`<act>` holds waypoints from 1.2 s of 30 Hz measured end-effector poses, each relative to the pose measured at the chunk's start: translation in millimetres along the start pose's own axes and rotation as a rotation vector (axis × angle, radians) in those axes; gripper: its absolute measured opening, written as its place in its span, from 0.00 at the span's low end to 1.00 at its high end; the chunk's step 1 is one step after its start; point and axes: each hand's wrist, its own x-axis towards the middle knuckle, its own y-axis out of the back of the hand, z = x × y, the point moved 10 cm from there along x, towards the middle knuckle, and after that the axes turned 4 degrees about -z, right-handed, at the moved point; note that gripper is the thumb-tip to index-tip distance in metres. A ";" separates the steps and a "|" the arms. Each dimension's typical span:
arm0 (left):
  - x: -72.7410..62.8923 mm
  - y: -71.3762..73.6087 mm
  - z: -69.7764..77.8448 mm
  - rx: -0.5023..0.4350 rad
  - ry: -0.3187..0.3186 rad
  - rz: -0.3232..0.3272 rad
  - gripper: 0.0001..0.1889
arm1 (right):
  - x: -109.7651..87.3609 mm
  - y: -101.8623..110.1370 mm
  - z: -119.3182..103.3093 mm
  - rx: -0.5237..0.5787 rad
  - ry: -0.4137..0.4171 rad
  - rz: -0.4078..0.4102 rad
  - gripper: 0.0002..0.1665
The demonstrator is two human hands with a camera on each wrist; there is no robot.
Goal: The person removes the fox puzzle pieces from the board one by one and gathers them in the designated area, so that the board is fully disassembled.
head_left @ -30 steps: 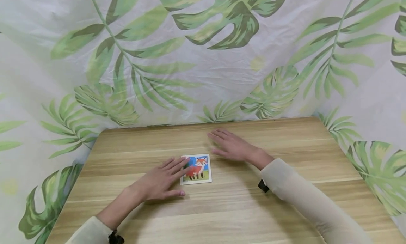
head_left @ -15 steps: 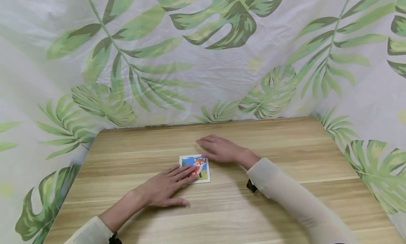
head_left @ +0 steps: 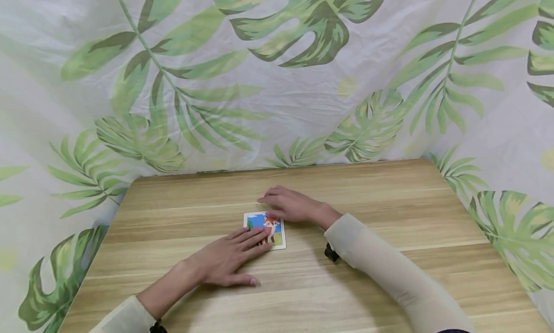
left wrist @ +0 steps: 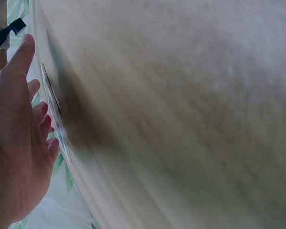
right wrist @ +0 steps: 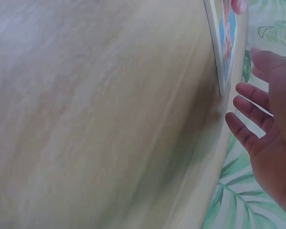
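Note:
A square fox picture board with a white border lies flat on the wooden table. My left hand reaches in from the left with its fingers extended over the board's lower left part. The thumb is spread to the side over bare wood. At the board's far edge is my right hand, its thumb overlapping the top edge and its fingers slightly bent beyond it. In the right wrist view the fingers of the right hand are spread, with nothing between them. The left wrist view shows the board edge-on beside the left hand.
The wooden table stretches out around the board on all sides. Behind it and along both sides hangs a white cloth printed with green leaves. A dark band sits at the right sleeve's cuff.
My right hand has moved left and slightly nearer, from beside the board to over its top edge. The left hand has slid a little right and nearer.

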 end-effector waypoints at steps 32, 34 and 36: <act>4.7 -10.7 6.6 0.006 -0.014 -0.033 0.45 | 34.1 -10.5 -31.8 0.103 0.132 -0.008 0.18; 4.6 -10.5 6.7 0.000 -0.012 -0.033 0.45 | 36.0 -11.8 -31.6 0.106 0.125 -0.016 0.18; 4.4 -10.5 6.6 -0.003 -0.009 -0.036 0.45 | 37.6 -12.4 -31.5 0.107 0.113 -0.024 0.18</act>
